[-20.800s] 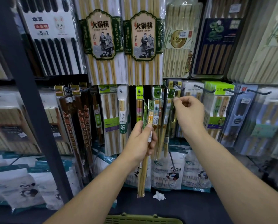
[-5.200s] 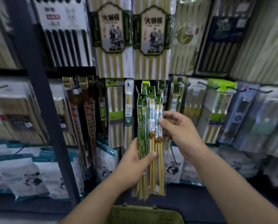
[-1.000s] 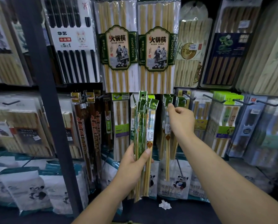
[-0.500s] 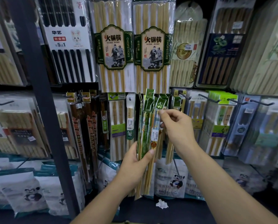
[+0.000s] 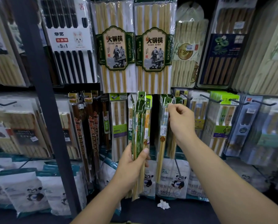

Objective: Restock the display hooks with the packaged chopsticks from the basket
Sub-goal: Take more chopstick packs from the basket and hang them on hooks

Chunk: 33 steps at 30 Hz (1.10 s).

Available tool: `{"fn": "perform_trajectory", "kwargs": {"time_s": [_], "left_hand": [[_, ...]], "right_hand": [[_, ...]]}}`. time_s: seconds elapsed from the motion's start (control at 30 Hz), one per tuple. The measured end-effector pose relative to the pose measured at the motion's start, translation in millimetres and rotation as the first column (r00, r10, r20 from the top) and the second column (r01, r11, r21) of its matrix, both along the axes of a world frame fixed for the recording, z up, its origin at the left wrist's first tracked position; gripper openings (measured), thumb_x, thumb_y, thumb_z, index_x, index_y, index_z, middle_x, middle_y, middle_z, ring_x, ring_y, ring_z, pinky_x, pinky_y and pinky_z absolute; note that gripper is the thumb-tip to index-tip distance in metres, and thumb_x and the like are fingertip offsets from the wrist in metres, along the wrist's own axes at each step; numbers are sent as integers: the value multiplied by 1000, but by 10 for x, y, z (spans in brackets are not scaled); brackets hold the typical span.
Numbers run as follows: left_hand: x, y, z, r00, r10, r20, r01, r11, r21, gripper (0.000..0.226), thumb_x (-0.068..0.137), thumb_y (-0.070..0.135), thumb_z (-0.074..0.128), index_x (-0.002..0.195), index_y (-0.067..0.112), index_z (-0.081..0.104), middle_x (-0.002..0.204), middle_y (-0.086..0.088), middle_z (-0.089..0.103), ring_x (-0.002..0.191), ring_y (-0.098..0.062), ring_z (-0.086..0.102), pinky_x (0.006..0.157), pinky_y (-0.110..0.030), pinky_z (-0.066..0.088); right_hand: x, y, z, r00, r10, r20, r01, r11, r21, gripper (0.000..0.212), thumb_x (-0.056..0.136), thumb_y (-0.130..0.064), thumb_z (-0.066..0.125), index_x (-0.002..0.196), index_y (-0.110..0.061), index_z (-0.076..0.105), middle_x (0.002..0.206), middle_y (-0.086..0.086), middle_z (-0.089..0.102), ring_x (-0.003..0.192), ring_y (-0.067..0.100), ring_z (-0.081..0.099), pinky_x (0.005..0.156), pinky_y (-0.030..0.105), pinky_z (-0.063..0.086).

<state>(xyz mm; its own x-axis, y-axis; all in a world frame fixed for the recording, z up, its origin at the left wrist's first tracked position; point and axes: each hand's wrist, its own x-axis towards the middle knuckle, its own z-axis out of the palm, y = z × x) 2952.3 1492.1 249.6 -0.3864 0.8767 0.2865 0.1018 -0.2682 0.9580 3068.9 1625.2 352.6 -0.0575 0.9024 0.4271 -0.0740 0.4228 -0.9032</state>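
Observation:
My left hand (image 5: 132, 164) grips a bundle of several green-topped chopstick packs (image 5: 141, 126), held upright in front of the middle row of hooks. My right hand (image 5: 181, 120) pinches the green header card of a single chopstick pack (image 5: 163, 139) up at a display hook (image 5: 173, 96), where other green-topped packs hang. The single pack hangs straight down below my fingers. Whether its hole is on the hook is hidden by my fingers. The basket shows only as a sliver (image 5: 128, 222) at the bottom edge.
Large hot-pot chopstick packs (image 5: 115, 46) hang above. Black hooks (image 5: 205, 98) with other packs stick out to the right. A dark shelf upright (image 5: 42, 94) stands left. Panda-printed bags (image 5: 172, 180) line the bottom shelf, with a crumpled white scrap (image 5: 163, 204) on it.
My right hand has drawn one pack off the bundle and carried it up and right to the hook. My left hand has kept the remaining bundle almost still.

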Motion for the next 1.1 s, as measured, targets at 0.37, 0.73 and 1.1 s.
{"fn": "perform_trajectory", "kwargs": {"time_s": [0.37, 0.73, 1.1], "left_hand": [[-30, 0, -20, 999, 5, -35, -5, 1000, -11, 9, 100, 33, 63, 103, 25, 63, 79, 7, 70, 72, -11, 67, 70, -19, 55], [20, 34, 20, 999, -31, -40, 31, 999, -8, 9, 100, 31, 64, 109, 29, 65, 87, 3, 71, 79, -20, 72, 72, -22, 56], [149, 16, 50, 995, -95, 6, 95, 995, -2, 10, 99, 21, 65, 109, 22, 64, 84, 1, 75, 74, -15, 72, 67, -16, 55]], "right_hand": [[-64, 120, 12, 991, -113, 76, 106, 990, 90, 49, 98, -27, 57, 49, -27, 46, 45, -13, 37, 46, 4, 34, 69, 20, 44], [74, 11, -96, 938, -264, 224, 226, 957, 183, 30, 98, -40, 62, 72, -24, 66, 64, -10, 63, 64, 2, 60, 55, 21, 40], [90, -266, -74, 966, 251, -56, -253, 967, -25, 28, 100, -29, 64, 74, -27, 75, 66, 3, 58, 62, 16, 54, 56, 25, 44]]}}
